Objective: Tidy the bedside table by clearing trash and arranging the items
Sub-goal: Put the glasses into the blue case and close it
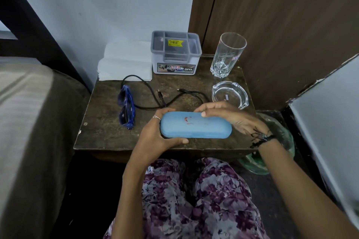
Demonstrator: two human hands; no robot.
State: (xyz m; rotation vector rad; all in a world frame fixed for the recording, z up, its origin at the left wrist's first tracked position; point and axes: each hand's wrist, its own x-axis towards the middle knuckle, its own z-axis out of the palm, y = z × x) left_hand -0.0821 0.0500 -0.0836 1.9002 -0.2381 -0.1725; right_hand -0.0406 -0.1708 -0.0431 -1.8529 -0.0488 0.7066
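Dark and scuffed, the wooden desk (101, 134) sits between the bed on the left and a wardrobe door on the right, and over its near edge we hold a pale blue spectacle case (195, 125), closed, with our left hand (155, 132) cupped round its left end, thumb along the near side, and our right hand (231, 114) curled over its far right edge. We judge the case light, rigid and a little smooth, best gripped by its ends; the blue glasses (126, 106) lying left of it look thin and bendable, so we would lift them by the frame front, while the tall glass (228, 54) and the ashtray (230, 94) on the right are breakable.
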